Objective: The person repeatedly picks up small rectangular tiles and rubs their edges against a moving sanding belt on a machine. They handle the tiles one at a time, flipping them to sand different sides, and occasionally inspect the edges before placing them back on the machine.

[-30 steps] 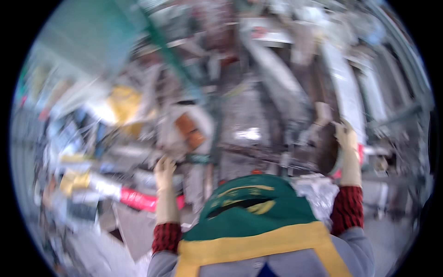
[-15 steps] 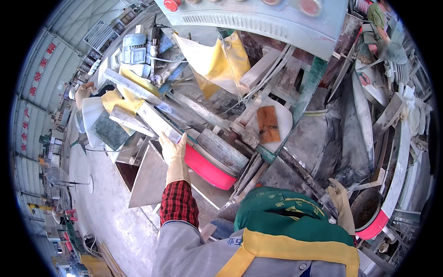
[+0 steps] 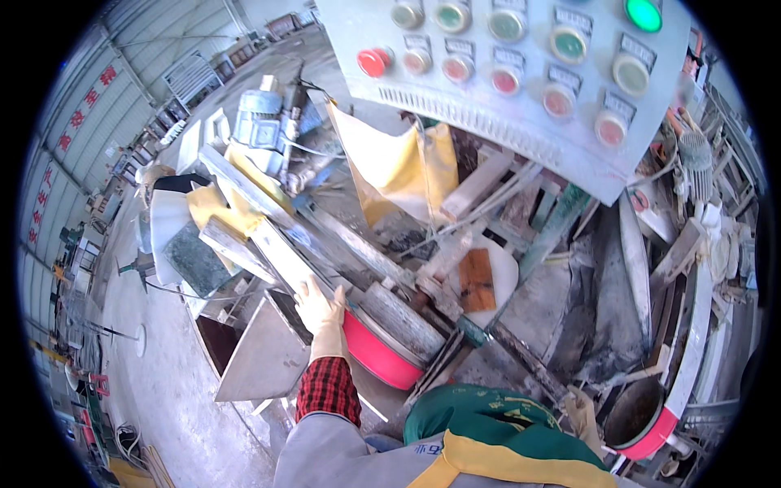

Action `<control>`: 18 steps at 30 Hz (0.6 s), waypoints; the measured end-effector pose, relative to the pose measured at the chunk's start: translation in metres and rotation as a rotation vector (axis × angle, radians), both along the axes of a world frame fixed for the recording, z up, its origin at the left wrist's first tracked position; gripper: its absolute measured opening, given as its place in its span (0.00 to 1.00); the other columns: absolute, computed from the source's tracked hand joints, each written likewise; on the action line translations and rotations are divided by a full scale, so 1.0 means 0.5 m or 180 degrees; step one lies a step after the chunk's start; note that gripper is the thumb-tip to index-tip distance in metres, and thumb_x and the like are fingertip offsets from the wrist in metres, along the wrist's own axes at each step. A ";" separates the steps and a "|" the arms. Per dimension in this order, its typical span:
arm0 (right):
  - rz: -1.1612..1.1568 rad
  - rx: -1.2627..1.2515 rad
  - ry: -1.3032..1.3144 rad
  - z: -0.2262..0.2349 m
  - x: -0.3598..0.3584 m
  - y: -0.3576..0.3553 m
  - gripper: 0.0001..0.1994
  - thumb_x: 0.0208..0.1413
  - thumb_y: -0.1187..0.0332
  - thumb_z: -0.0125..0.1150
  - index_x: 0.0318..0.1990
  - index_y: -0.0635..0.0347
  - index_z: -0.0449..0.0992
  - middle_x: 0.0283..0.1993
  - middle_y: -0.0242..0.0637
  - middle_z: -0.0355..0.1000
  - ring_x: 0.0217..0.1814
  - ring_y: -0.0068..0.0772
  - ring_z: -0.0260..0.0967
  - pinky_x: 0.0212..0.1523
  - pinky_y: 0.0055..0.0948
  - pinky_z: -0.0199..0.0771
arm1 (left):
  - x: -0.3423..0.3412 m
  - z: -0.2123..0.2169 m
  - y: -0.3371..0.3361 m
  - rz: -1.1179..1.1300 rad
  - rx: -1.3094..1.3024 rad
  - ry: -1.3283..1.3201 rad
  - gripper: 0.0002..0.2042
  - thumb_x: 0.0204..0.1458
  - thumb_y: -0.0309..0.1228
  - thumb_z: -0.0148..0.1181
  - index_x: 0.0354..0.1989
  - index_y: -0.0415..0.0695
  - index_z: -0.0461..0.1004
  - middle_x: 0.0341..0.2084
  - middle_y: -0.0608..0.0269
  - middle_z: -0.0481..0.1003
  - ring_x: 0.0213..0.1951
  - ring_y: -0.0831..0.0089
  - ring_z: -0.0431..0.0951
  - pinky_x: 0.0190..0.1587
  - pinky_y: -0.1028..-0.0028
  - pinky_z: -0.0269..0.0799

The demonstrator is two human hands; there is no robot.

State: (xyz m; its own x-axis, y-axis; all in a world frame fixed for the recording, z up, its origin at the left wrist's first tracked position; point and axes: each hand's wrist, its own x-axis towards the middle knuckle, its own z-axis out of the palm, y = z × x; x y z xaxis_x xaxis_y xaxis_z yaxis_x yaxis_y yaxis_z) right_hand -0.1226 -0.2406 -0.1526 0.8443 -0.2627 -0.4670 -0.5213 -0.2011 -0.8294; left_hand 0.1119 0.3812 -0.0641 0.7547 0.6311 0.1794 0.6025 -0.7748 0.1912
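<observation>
My left hand [image 3: 320, 313], in a pale glove with a red checked cuff, lies with fingers spread on the near end of a long grey stone strip [image 3: 272, 252]. It sits right beside the pink rim of a basin [image 3: 373, 354] holding a grey cylinder [image 3: 403, 321]. My right hand [image 3: 582, 411], also gloved, is low at the right, partly hidden behind my green apron [image 3: 488, 419]. It is close to a dark bowl with a red rim [image 3: 643, 423]; its grip does not show.
A grey control panel [image 3: 521, 106] with red and green round buttons hangs overhead. Below it lie yellow sacks [image 3: 399, 167], stone strips, a blue motor [image 3: 260, 122], a white plate with an orange-brown block [image 3: 478, 281] and a metal chute [image 3: 260, 358]. Concrete floor spreads to the left.
The view has swung left and down onto the machine. My left hand moved from a high grip to the stone strip by the pink basin; my right hand dropped beside the red-rimmed bowl.
</observation>
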 end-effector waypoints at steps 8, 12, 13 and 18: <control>0.0381 0.0034 0.0194 0.059 0.073 0.040 0.23 0.59 0.73 0.57 0.62 0.69 0.69 0.40 0.46 0.78 0.40 0.34 0.79 0.42 0.29 0.78 | -0.004 0.036 -0.005 0.0080 -0.0402 0.0197 0.43 0.45 0.52 0.70 0.68 0.50 0.58 0.66 0.54 0.57 0.69 0.50 0.57 0.68 0.57 0.56; 0.0464 -0.0040 0.0207 0.053 0.074 0.021 0.23 0.60 0.73 0.57 0.62 0.70 0.68 0.43 0.45 0.79 0.41 0.32 0.78 0.42 0.28 0.77 | -0.009 0.039 -0.023 0.0077 -0.0411 0.0216 0.41 0.46 0.52 0.68 0.68 0.53 0.58 0.67 0.54 0.57 0.69 0.50 0.56 0.69 0.54 0.51; 0.0237 0.0214 0.0104 0.056 0.069 0.027 0.22 0.58 0.72 0.58 0.61 0.68 0.71 0.40 0.41 0.78 0.38 0.28 0.76 0.40 0.26 0.75 | -0.012 0.027 -0.018 0.0097 -0.0361 0.0206 0.41 0.47 0.52 0.67 0.69 0.53 0.58 0.68 0.54 0.57 0.69 0.50 0.57 0.69 0.54 0.51; 0.0569 -0.0071 0.0072 0.021 0.041 0.013 0.21 0.56 0.70 0.62 0.58 0.63 0.75 0.32 0.31 0.73 0.31 0.19 0.67 0.35 0.21 0.69 | -0.051 0.013 -0.055 0.0075 -0.0404 0.0187 0.39 0.49 0.51 0.64 0.69 0.55 0.58 0.70 0.54 0.55 0.70 0.50 0.57 0.68 0.53 0.52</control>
State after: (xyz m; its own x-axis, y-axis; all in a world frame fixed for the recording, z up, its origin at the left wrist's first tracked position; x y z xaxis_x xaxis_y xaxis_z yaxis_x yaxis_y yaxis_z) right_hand -0.1021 -0.2343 -0.1423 0.8679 -0.1198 -0.4821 -0.4940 -0.3104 -0.8122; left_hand 0.0865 0.3539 -0.0575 0.7463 0.6635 0.0531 0.6332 -0.7323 0.2506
